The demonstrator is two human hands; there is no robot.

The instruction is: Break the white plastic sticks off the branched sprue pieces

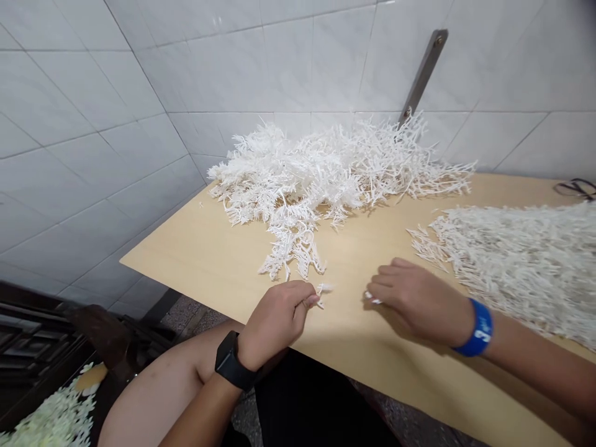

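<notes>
My left hand (pixel 282 313), with a black watch on its wrist, is closed in a pinch near the table's front edge. A small white branched plastic sprig (pixel 321 297) sticks out from between its thumb and finger. To the right, my right hand (pixel 407 298) is curled above the tabletop, a blue band on its wrist. Small white bits (pixel 371 298) show at its fingertips; their full shape is hidden. Beyond the hands lies a big tangled heap of white branched sprigs (pixel 302 167), with a few loose ones trailing toward my left hand.
On the right of the wooden tabletop (pixel 186 236) spreads a second pile of white sprigs (pixel 526 267). A dark cord (pixel 575 187) lies behind it. Tiled walls border the back and left, with a metal bracket (pixel 423 74). Pale green pieces (pixel 56 410) sit low at the left.
</notes>
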